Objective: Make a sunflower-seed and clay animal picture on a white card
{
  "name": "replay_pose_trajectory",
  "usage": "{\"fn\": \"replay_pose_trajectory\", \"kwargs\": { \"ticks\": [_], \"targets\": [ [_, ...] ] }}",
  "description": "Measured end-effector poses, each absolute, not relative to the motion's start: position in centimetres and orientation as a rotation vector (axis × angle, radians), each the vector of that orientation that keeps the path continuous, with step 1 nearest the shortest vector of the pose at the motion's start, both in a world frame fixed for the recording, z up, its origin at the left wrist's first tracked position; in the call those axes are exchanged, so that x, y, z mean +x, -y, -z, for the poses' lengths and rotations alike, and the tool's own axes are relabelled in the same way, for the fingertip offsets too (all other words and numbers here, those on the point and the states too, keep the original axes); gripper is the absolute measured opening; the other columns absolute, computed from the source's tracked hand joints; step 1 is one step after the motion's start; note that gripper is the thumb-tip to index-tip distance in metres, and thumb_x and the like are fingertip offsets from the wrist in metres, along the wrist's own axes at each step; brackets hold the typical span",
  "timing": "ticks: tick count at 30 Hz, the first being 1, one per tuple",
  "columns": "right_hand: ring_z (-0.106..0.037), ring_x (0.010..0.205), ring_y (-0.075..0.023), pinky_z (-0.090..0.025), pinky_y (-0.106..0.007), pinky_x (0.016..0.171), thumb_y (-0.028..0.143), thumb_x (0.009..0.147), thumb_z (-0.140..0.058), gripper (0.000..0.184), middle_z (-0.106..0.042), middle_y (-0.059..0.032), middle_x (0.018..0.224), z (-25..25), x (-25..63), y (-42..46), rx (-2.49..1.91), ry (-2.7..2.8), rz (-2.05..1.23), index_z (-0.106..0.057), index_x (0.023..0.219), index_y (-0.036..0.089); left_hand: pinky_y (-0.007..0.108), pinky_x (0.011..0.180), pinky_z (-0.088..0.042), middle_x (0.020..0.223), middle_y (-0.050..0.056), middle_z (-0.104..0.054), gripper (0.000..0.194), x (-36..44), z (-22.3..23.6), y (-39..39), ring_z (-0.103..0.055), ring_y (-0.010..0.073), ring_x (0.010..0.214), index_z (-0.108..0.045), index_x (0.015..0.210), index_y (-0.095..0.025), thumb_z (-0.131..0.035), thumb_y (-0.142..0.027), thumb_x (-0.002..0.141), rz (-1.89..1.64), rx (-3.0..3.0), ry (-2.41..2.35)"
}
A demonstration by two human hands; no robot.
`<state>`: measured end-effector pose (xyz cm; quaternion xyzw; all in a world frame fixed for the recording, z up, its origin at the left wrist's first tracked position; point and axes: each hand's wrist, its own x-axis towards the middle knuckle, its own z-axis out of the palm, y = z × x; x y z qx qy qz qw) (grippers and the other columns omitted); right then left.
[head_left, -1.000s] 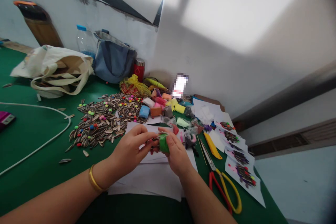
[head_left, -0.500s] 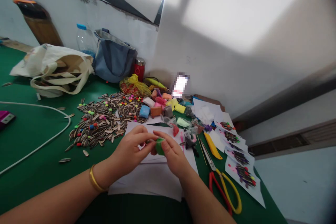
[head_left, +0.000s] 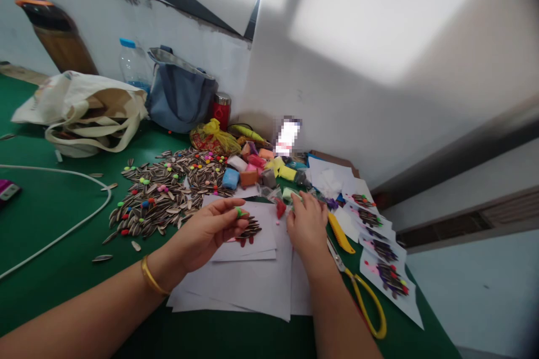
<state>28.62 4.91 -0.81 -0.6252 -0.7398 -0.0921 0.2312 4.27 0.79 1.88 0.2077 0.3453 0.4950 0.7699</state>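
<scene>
My left hand (head_left: 213, 229) is closed in a pinch on a small piece of green clay (head_left: 240, 212). It hovers over a sheet of white paper (head_left: 263, 248) bearing sunflower seeds (head_left: 252, 228) set in a fan, with dark red blobs (head_left: 245, 241) below them; the hand covers part of this. My right hand (head_left: 307, 221) lies over the wrapped clay packets to the right of the paper, back up, fingers bent and somewhat apart. What lies under its palm is hidden. A red clay piece (head_left: 280, 208) sits just left of it.
Loose sunflower seeds (head_left: 168, 190) with coloured bits are heaped at left. Clay packets (head_left: 249, 178) lie behind the paper. A yellow cutter (head_left: 341, 234), scissors (head_left: 370, 305) and finished seed pictures (head_left: 389, 280) are at right. Bags (head_left: 181, 92) and a phone (head_left: 288, 136) stand by the wall.
My hands have parted. The right has moved right and away from me to the packets; the larger green lump is out of sight. The left keeps a small green piece, and the seed figure is uncovered.
</scene>
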Motion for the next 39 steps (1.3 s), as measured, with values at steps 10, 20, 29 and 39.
{"fn": "replay_pose_trajectory", "kwargs": {
  "ticks": [10,20,29,39],
  "targets": [
    [-0.056,0.103,-0.0242,-0.044,-0.043,0.092,0.018,0.091,-0.057,0.037,-0.062,-0.008,0.11,-0.9,23.3,-0.3,-0.947,2.066,-0.13,-0.061,0.126,0.028,0.027,0.068,-0.056,0.089,0.008,-0.075,0.025,4.8,-0.8,-0.6,-0.068,0.0163,0.075,-0.074,0.096,-0.015,-0.081,-0.027,0.075,-1.038,0.647,-0.771],
    [-0.059,0.089,-0.0224,-0.045,-0.042,0.085,0.027,0.09,-0.064,0.013,-0.068,-0.0052,0.092,-0.7,23.0,-0.5,-0.949,1.958,-0.397,-0.07,0.102,0.026,0.029,0.072,-0.054,0.084,0.004,-0.073,0.033,4.7,-0.7,-0.4,-0.069,0.0158,0.074,-0.066,0.107,-0.02,-0.079,-0.027,0.077,-1.01,0.679,-0.823],
    [-0.061,0.065,-0.0169,-0.051,-0.032,0.066,0.044,0.088,-0.065,0.025,-0.066,-0.001,0.07,-0.5,22.2,-0.6,-0.945,1.368,-1.336,-0.068,0.081,0.021,0.034,0.067,-0.056,0.087,0.003,-0.065,0.034,4.9,-1.4,-0.2,-0.066,0.0172,0.07,-0.07,0.11,-0.02,-0.075,-0.032,0.078,-1.122,1.236,-0.959],
    [-0.06,0.067,-0.0162,-0.052,-0.03,0.063,0.053,0.087,-0.065,0.033,-0.063,-0.0016,0.076,-0.4,22.5,-0.6,-0.904,1.383,-1.269,-0.069,0.097,0.022,0.03,0.065,-0.049,0.075,0.005,-0.068,0.021,5.1,-1.7,-0.1,-0.06,0.0166,0.068,-0.074,0.088,-0.016,-0.067,-0.036,0.084,-1.065,1.086,-0.929]
  ]
}}
